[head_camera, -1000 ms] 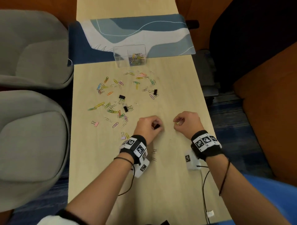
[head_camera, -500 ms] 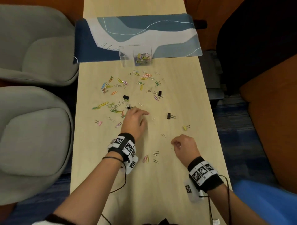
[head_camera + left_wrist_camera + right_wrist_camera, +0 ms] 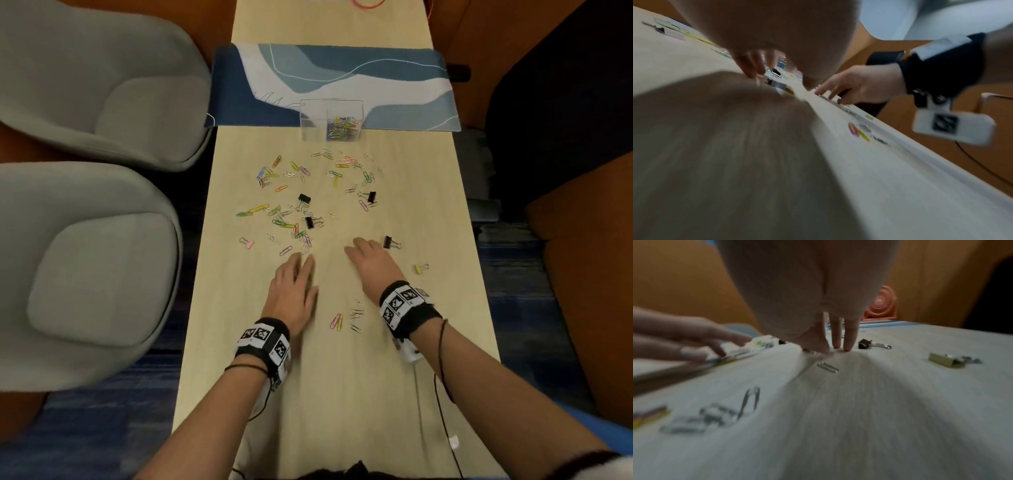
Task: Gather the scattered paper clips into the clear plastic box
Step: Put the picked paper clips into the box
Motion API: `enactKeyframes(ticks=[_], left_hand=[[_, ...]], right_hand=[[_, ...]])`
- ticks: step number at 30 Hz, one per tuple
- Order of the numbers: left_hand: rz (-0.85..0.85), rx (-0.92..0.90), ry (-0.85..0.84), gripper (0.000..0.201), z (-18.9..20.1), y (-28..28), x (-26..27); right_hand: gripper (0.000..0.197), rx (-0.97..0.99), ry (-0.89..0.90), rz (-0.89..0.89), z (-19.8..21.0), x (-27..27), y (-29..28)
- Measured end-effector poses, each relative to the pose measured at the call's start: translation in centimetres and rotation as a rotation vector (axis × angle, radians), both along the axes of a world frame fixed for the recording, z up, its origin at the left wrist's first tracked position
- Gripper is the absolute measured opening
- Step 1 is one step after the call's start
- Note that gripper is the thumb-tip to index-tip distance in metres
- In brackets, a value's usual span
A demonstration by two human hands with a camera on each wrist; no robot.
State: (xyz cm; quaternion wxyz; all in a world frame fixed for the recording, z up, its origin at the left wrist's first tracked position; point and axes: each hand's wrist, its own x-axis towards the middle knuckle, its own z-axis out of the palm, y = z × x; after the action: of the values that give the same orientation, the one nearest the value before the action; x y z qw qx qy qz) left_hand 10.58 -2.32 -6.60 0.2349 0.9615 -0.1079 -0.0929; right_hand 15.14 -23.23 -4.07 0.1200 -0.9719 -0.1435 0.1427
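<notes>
Left hand (image 3: 293,291) flat on the tabletop (image 3: 342,394), fingers straight and together, tips just short of the nearest paper clips (image 3: 301,240); nothing held. Right hand (image 3: 371,265) beside it, also spread palm-down, fingers extended with tips touching the wood, empty; from the right wrist view, fingertips (image 3: 847,344) pressed down just left of a black binder clip (image 3: 865,344), a silver clip (image 3: 827,367) lying loose under the palm. Yellow binder clip (image 3: 420,268) off to the right of the right hand, apart from it. Small cluster of pink, yellow and silver clips (image 3: 346,318) between the two wrists, behind the fingers. Beyond both hands, coloured clips strewn across the tabletop together with more black binder clips (image 3: 303,198). Farther ahead still, well apart from the fingers, clear plastic box (image 3: 330,118) standing at the near edge of a blue patterned mat (image 3: 394,85), a heap of clips in its right compartment. Grey chairs (image 3: 96,267) off to the left of the left arm
</notes>
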Motion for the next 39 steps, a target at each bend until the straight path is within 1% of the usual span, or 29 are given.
enactKeyframes(ticks=[2, 4, 6, 8, 11, 13, 15, 17, 19, 23, 25, 27, 28, 29, 30, 32, 33, 34, 35, 37, 39], left_hand=[[0.001, -0.023, 0.005, 0.053, -0.1, 0.3, 0.4], [-0.011, -0.086, -0.026, 0.043, -0.3, 1.0, 0.2], [0.014, -0.165, -0.073, 0.027, -0.5, 1.8, -0.2], [0.037, -0.201, -0.099, 0.013, -0.7, 2.5, -0.5], [0.033, -0.203, -0.087, 0.008, -0.6, 3.1, -0.7], [0.025, -0.205, -0.083, 0.009, -0.2, 3.4, -0.9], [0.03, -0.235, -0.081, 0.012, 0.2, 3.7, -1.1], [0.049, -0.275, -0.056, 0.015, 0.8, 3.8, -0.8], [0.057, -0.309, -0.047, 0.016, 1.0, 3.4, 0.2], [0.01, -0.319, -0.053, 0.014, 0.7, 0.1, 3.4], [-0.037, -0.333, -0.032, 0.014, 0.7, -2.1, 4.7], [-0.127, -0.333, -0.017, 0.016, 1.0, -3.9, 5.3], [-0.165, -0.323, -0.023, 0.018, 1.2, -4.5, 5.5], [-0.176, -0.301, -0.041, 0.022, 1.3, -4.7, 5.6], [-0.151, -0.265, -0.068, 0.025, 1.4, -4.5, 5.7], [-0.018, -0.186, -0.119, 0.032, 1.1, -3.2, 5.7], [0.047, -0.162, -0.135, 0.033, 0.8, -2.3, 5.7], [0.086, -0.143, -0.14, 0.034, 0.4, -1.2, 5.7], [0.089, -0.118, -0.137, 0.035, -0.1, -0.3, 5.5], [-0.002, -0.035, -0.107, 0.039, -0.8, 1.1, 5.2], [-0.111, 0.014, -0.083, 0.044, -0.6, 1.8, 4.9]], right_hand=[[0.067, -0.068, 0.001, 0.052, 0.0, -1.1, 0.2], [0.066, -0.103, -0.001, 0.069, -0.3, -3.2, 0.0], [0.068, -0.1, -0.023, 0.07, -0.8, -5.7, -0.2], [0.069, -0.069, -0.039, 0.045, -0.8, -8.0, -0.3], [0.07, -0.024, 0.014, 0.02, -0.4, -10.2, 0.0], [0.067, 0.019, 0.047, -0.021, -0.1, -11.0, 0.1], [0.061, 0.049, 0.03, -0.12, 0.0, -11.1, 0.0], [0.056, 0.049, 0.015, -0.213, -0.1, -11.0, -0.3], [0.055, 0.044, 0.025, -0.249, -0.3, -11.1, -0.1], [0.055, 0.121, 0.053, -0.195, -0.4, -11.8, 1.3], [0.049, 0.176, 0.07, -0.236, -0.3, -11.7, 0.9], [0.044, 0.204, 0.083, -0.306, -0.1, -11.3, -0.1], [0.046, 0.213, 0.101, -0.337, 0.0, -11.2, -0.7], [0.052, 0.227, 0.131, -0.357, 0.1, -11.1, -1.1], [0.061, 0.247, 0.158, -0.364, 0.2, -11.0, -1.3], [0.073, 0.266, 0.191, -0.358, 0.3, -10.9, -1.0], [0.075, 0.279, 0.196, -0.358, 0.3, -10.8, -0.6], [0.073, 0.302, 0.191, -0.365, 0.2, -10.7, -0.1], [0.069, 0.332, 0.177, -0.38, 0.0, -10.7, 0.4], [0.063, 0.377, 0.144, -0.398, -0.4, -10.7, 1.5], [0.057, 0.374, 0.126, -0.376, -0.6, -10.7, 2.8]])
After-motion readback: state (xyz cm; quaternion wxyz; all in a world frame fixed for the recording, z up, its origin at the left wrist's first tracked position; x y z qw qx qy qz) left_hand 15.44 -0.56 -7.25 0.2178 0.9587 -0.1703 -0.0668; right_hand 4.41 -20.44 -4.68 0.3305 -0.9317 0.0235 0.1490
